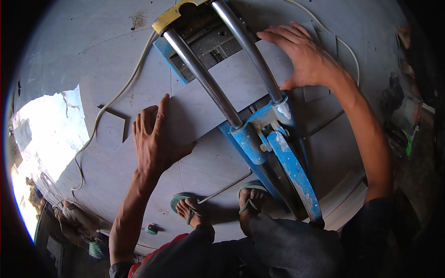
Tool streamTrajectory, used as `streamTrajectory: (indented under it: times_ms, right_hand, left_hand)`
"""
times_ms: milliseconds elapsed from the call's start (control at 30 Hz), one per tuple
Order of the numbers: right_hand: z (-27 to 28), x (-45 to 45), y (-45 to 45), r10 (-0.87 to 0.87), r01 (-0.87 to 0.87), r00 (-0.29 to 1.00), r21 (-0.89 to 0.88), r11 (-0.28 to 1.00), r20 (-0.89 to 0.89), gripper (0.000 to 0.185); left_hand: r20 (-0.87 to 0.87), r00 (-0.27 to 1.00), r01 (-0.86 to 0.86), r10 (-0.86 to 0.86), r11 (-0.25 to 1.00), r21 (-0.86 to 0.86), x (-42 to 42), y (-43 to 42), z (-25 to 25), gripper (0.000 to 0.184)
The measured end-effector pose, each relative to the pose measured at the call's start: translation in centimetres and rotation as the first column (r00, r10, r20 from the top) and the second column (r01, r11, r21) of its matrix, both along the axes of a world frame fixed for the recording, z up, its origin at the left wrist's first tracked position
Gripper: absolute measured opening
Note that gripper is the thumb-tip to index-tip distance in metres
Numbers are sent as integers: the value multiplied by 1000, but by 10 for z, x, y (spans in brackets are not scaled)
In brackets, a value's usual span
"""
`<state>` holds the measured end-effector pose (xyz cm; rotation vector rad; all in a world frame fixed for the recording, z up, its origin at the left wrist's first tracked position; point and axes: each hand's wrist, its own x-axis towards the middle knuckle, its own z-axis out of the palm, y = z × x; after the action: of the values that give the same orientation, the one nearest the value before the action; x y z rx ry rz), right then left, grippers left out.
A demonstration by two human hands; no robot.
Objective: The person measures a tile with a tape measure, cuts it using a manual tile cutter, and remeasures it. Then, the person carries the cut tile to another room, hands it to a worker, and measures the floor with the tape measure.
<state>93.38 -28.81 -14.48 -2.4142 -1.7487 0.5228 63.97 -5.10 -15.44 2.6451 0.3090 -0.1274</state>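
A long grey tile (227, 85) lies slantwise across the bed of a manual tile cutter, passing beneath its two steel rails (199, 76). My left hand (153, 136) grips the tile's left end, thumb at the near edge and index finger at the far edge. At the right end, my right hand (308, 60) spans the tile, its fingers over the far corner and its thumb at the near edge. The cutter's blue carriage (264, 123) and chipped blue lever (296, 176) sit on the near side of the tile, the lever pointing toward my legs.
A small tile offcut (111, 127) rests on the floor at left, beside a pale cable (125, 85). My sandalled feet (190, 208) are just below, with a thin metal rod (225, 187) between them. Bright light falls on the floor (55, 134) at far left.
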Motion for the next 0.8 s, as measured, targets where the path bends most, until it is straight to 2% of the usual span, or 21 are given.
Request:
streamTrajectory:
  times_ms: [633, 733, 800]
  right_hand:
    - [-2, -2, -1, 19, -19, 999, -4, 1000, 48, 106]
    - [-4, -5, 0, 10, -11, 1000, 27, 1000, 30, 108]
    - [-3, -9, 3, -1, 1, 999, 6, 1000, 38, 118]
  left_hand:
    - [-4, 1000, 24, -24, 999, 34, -2, 1, -3, 112]
    - [-11, 999, 37, -37, 999, 33, -1, 1, -2, 112]
    - [-25, 999, 44, -44, 998, 34, -2, 3, 1, 113]
